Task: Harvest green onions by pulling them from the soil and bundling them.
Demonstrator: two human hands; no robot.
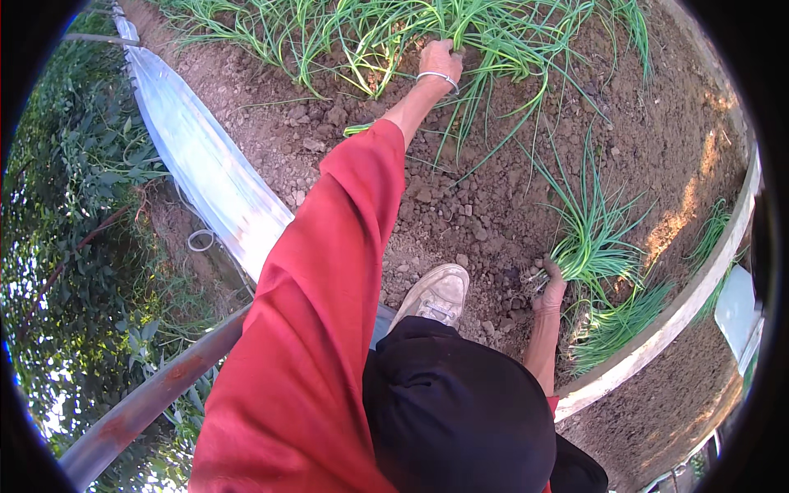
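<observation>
Reaching to the top centre, my left hand (pixel 441 60) has its fingers closed at the base of green onion plants (pixel 511 31) growing in the soil; foliage partly hides the fingertips. Lower right, my right hand (pixel 550 286) is closed round the root end of a bunch of green onions (pixel 595 240), whose leaves fan out up and to the right. Just below that bunch, more green onions (pixel 629 326) lie beside a pale curved edge. A metal bangle (pixel 439 76) circles my left wrist.
Crumbly brown soil (pixel 456 209) spreads between my hands, with my shoe (pixel 434 293) on it. Whitish plastic sheeting (pixel 197 142) runs along the left, next to dense foliage (pixel 80 160). A rusty metal pipe (pixel 160 394) crosses the lower left. A pale curved border (pixel 666 333) bounds the right.
</observation>
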